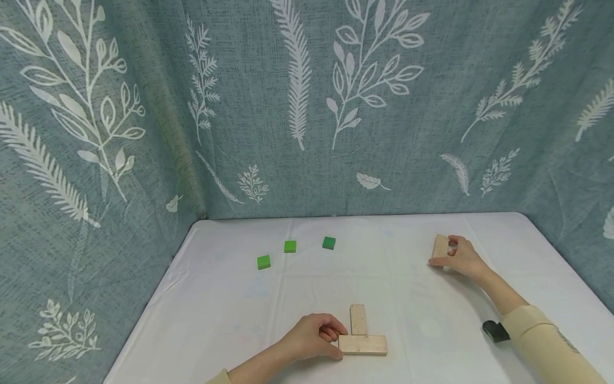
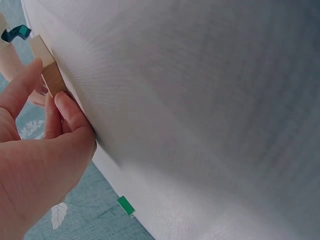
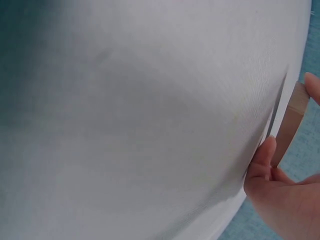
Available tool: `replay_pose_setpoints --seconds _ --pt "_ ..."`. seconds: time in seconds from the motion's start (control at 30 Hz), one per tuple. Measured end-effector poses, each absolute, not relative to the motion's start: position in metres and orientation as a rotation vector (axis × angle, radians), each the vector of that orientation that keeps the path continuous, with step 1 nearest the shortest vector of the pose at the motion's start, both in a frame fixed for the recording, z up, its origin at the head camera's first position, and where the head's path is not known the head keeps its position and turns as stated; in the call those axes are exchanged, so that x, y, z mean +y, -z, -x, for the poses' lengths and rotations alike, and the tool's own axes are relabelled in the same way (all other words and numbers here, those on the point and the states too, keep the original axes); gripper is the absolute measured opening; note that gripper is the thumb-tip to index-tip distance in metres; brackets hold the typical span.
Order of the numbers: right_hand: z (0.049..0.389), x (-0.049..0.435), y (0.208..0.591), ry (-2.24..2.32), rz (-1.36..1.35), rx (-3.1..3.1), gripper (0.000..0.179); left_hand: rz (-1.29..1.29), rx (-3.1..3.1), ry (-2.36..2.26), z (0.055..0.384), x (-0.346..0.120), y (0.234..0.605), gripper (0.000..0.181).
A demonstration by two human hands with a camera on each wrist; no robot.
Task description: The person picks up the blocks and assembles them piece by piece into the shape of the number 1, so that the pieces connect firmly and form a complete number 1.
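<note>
At the front of the table, my left hand [image 1: 313,338] grips the left end of a plain wooden block [image 1: 363,345] lying crosswise, thumb on the near corner and fingers on the far one. A second wooden block [image 1: 358,319] points away from its far long side, forming an upside-down T. Farther back on the right, my right hand [image 1: 461,259] holds a third wooden block [image 1: 439,246] between thumb and fingers. The right wrist view shows this block [image 3: 290,127] close over the white cloth, with a narrow shadow beside it.
Two light green blocks [image 1: 290,246] [image 1: 264,262] and a darker green block [image 1: 329,243] lie toward the back left of the white-covered table [image 1: 216,298]. A leaf-patterned blue-green curtain [image 1: 307,176] stands behind the table and along its sides. A dark wrist device [image 1: 495,331] sits at the right sleeve.
</note>
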State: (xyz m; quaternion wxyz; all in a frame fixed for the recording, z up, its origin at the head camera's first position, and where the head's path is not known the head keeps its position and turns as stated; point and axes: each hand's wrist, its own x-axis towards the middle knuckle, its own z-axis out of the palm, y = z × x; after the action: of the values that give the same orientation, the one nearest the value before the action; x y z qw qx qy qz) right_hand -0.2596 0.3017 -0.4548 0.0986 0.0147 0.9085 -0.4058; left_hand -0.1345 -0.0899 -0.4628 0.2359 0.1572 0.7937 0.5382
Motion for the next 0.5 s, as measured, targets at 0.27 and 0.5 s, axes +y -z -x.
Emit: replay_pose_setpoints --seconds 0.27,0.5 --pt "0.2575 0.3025 0.4545 1.239 -0.021 2.685 0.101 -0.435 2.185 -1.469 0.1340 -0.0896 0.4609 0.031" --pt "0.2539 0.3002 0.4533 1.268 -0.024 2.675 0.104 -0.437 2.191 -1.463 0.1344 -0.0897 0.4614 0.031"
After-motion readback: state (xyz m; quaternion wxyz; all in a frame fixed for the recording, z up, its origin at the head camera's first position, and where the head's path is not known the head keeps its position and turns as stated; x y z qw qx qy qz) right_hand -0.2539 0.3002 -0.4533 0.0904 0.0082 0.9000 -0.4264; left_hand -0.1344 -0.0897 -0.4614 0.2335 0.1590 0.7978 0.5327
